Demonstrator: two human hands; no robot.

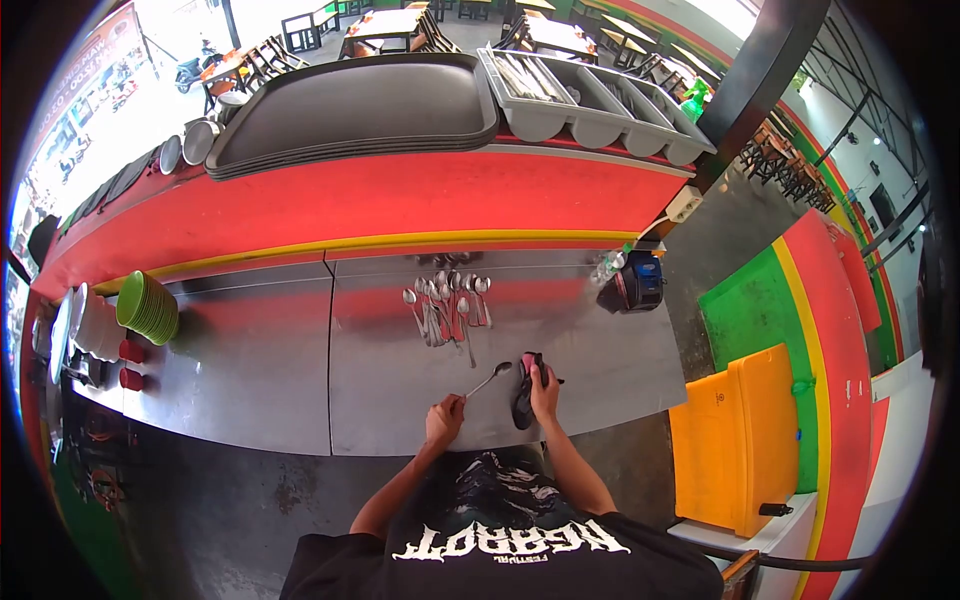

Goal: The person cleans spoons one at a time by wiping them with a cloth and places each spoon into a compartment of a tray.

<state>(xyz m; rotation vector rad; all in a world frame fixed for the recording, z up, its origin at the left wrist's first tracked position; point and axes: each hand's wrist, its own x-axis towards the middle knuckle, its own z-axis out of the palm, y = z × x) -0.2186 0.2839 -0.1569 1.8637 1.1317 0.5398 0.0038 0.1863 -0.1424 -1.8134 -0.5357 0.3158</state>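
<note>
My left hand (pixel 444 420) is closed on the handle end of a metal spoon (pixel 486 381), whose bowl points up and to the right, toward my other hand. In my right hand (pixel 543 392) is a bunched dark cloth (pixel 523 408) with a pink patch; the fingers are wrapped round it. The spoon's bowl is close to the cloth but apart from it. Beyond both hands, a pile of spoons (pixel 436 318) lies on the metal counter (pixel 400 400), bowls mostly facing away from me.
Stacked green bowls (pixel 150 308) stand at the counter's left. A clear bottle (pixel 607 266) and a dark container with a blue top (pixel 640 283) are at its right. Dark trays (pixel 360 105) and a grey cutlery holder (pixel 600 105) rest on the red ledge. A yellow-orange bin (pixel 735 440) stands right.
</note>
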